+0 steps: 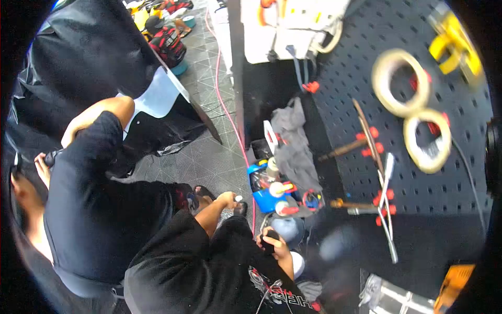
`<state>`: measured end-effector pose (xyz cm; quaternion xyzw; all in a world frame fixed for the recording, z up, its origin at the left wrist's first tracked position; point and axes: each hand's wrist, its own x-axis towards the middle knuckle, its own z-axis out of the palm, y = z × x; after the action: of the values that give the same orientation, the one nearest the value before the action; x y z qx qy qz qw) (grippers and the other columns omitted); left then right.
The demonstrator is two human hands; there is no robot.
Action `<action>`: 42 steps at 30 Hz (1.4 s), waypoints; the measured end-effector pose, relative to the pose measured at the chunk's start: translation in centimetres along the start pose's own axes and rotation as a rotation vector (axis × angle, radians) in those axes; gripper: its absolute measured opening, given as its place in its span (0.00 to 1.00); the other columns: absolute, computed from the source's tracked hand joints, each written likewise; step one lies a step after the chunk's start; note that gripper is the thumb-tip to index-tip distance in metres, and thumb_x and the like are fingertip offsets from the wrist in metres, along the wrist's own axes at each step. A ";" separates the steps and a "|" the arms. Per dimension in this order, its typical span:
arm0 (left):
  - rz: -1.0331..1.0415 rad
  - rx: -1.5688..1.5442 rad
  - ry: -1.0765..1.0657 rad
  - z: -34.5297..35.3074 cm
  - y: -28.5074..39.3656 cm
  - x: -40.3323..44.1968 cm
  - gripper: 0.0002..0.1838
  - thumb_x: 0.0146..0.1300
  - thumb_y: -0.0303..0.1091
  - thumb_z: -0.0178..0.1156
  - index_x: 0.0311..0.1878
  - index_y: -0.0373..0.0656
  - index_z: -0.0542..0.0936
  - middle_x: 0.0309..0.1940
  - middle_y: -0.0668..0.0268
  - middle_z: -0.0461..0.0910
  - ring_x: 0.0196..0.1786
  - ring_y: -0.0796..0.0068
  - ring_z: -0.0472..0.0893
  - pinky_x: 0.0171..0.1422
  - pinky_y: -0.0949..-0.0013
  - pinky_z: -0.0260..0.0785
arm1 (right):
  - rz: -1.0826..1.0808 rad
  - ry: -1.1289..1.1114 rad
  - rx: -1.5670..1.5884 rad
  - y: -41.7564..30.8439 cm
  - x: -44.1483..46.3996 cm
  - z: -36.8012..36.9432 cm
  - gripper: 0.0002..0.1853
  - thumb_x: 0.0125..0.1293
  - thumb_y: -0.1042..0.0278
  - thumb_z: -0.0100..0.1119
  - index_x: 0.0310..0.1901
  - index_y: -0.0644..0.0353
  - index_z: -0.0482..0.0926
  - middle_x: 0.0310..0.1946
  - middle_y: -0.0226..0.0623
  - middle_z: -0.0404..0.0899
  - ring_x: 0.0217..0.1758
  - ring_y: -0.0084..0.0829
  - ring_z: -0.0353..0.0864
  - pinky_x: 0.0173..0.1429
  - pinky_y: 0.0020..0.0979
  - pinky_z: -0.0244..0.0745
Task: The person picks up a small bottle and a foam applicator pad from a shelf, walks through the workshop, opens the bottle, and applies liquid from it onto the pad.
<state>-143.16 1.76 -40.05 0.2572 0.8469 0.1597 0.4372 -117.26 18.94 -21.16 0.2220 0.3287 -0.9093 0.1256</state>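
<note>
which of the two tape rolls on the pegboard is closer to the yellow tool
The upper tape roll: it hangs near the yellow tool, whereas the lower roll hangs farther down the pegboard.

Glossy plastic-looking sheeting, matt pegboard, wrinkled cloth, shiny metal tool.

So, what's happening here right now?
The camera wearer's right hand holds a dark object, too unclear to name; the left hand is closed on a small pale-ended thing. At left, another person's hand holds a black item near black sheeting. At right, tape rolls and tools hang on a pegboard.
</note>
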 end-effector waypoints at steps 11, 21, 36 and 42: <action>-0.157 0.050 0.399 -28.6 -0.6 7.8 0.35 0.55 0.66 0.65 0.59 0.52 0.82 0.62 0.51 0.76 0.67 0.49 0.73 0.73 0.38 0.60 | 0.031 -0.348 -0.011 -11.7 20.1 6.5 0.38 0.73 0.32 0.44 0.66 0.61 0.68 0.63 0.52 0.75 0.57 0.45 0.82 0.49 0.39 0.83; -0.204 0.421 0.513 -45.2 -9.0 17.2 0.31 0.52 0.62 0.65 0.51 0.49 0.88 0.66 0.54 0.74 0.77 0.43 0.60 0.81 0.31 0.30 | 0.086 -0.331 -0.337 -20.4 40.2 10.8 0.29 0.73 0.51 0.52 0.69 0.60 0.68 0.62 0.44 0.76 0.59 0.36 0.81 0.53 0.31 0.81; -0.503 -0.788 0.135 -54.5 -27.7 31.4 0.20 0.58 0.44 0.74 0.50 0.45 0.84 0.42 0.63 0.85 0.40 0.72 0.84 0.38 0.66 0.76 | -0.125 0.100 -0.769 -33.2 64.3 18.2 0.26 0.67 0.61 0.65 0.63 0.64 0.76 0.59 0.42 0.78 0.64 0.35 0.76 0.71 0.35 0.65; -0.511 -0.656 0.574 -59.5 -31.4 41.3 0.22 0.51 0.39 0.76 0.50 0.44 0.85 0.45 0.54 0.87 0.52 0.56 0.85 0.58 0.60 0.76 | -0.106 0.249 -0.690 -38.4 77.1 20.6 0.30 0.66 0.62 0.61 0.69 0.57 0.72 0.60 0.38 0.77 0.59 0.29 0.76 0.56 0.29 0.73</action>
<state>-221.42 -2.83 -49.08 -0.1636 0.8742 0.3694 0.2694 -205.31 27.97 -23.73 0.2583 0.6398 -0.7162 0.1050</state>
